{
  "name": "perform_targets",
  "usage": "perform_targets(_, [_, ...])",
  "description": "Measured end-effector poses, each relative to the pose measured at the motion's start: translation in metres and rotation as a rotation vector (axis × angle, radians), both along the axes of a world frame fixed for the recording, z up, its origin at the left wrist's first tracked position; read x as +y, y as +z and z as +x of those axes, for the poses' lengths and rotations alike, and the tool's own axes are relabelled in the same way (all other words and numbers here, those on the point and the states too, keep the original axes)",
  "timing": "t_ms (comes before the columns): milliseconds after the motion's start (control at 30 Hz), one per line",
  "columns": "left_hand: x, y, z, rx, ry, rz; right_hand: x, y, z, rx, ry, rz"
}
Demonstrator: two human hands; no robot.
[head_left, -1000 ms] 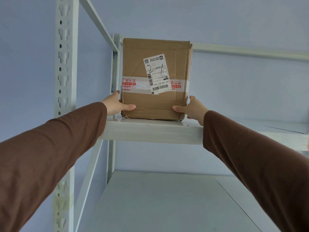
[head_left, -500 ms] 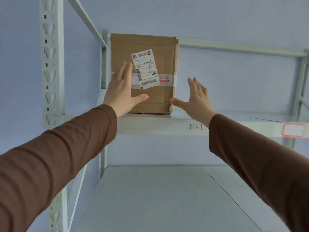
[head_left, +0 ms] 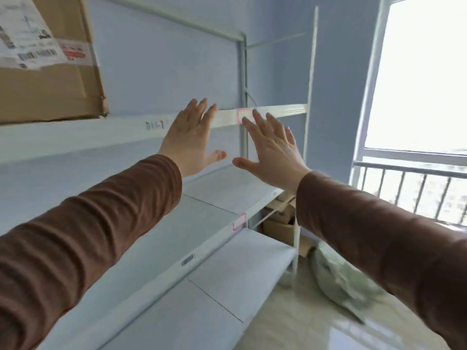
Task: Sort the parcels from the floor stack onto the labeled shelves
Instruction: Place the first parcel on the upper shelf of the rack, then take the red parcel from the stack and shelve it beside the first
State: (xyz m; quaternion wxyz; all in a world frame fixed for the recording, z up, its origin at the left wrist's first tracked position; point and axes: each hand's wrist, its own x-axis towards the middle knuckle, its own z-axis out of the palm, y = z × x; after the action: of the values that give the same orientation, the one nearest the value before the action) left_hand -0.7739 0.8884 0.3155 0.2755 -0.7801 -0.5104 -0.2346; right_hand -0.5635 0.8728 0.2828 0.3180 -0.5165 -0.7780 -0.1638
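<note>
Both hands have come off the box (head_left: 48,59) since half a second ago, and my view has swung right, so the box now sits at the upper left on the top shelf (head_left: 83,133), cut off by the frame edge. My left hand (head_left: 192,137) and right hand (head_left: 271,150) float in front of the shelf rail, fingers spread, holding nothing. I can't read the blurred label on the box; a scrawl on the rail looks like "D11-2". Lower shelves (head_left: 156,248) run pale grey against a blue wall. Beyond the rack end, more boxes (head_left: 278,221) sit half hidden, with a greenish bag (head_left: 338,276) on the glossy floor. The window (head_left: 424,79) is blown out white.
</note>
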Motion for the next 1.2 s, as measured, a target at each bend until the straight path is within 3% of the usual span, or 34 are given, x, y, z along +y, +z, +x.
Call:
perform_targets(200, [-0.029,-0.067,0.144,0.084,-0.291,-0.143,-0.109,-0.07,0.128,-0.044,-0.396,-0.168])
perform_targets(433, [-0.137,-0.124,0.327,0.191,-0.633,-0.237,-0.276,-0.116,0.25,-0.007,-0.819,-0.292])
perform_targets(833, [-0.459,-0.206,0.568,0.278,-1.199,-0.377,-0.635,-0.192,0.379,0.094,-1.369,-0.461])
perform_targets(1200, [-0.72,-0.288,0.675,0.45,-1.516,-0.513,-0.896,-0.261,0.418,0.317,-1.71,-0.584])
